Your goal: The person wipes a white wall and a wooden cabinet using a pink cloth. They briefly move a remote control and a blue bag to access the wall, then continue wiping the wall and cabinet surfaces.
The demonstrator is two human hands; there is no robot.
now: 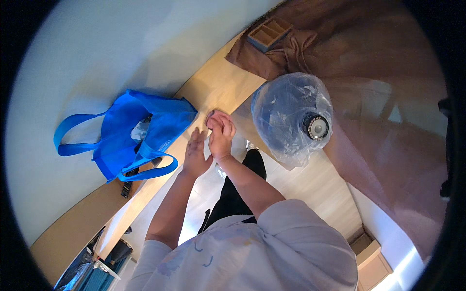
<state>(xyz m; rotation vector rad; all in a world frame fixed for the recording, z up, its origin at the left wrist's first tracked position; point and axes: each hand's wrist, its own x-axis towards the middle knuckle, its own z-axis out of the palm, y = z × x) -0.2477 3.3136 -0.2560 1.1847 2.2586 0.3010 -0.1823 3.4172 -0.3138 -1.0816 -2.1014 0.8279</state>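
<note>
Held a small pinkish, dark-edged object (210, 116), exact kind unclear, in the curled fingers of the right hand (223, 138), over the narrow pale wooden surface (239, 86) and near the blue fabric bag (167, 116); had the left hand (194, 158) just beside, apparently empty, fingers fairly straight. Looked like a handling step at mid-point, well apart from the large clear plastic-wrapped bottle (279, 114) on the right. Called next, by best guess, for a steady right-hand grip and left-hand support, clear of the bag's loop handles (164, 168).
</note>
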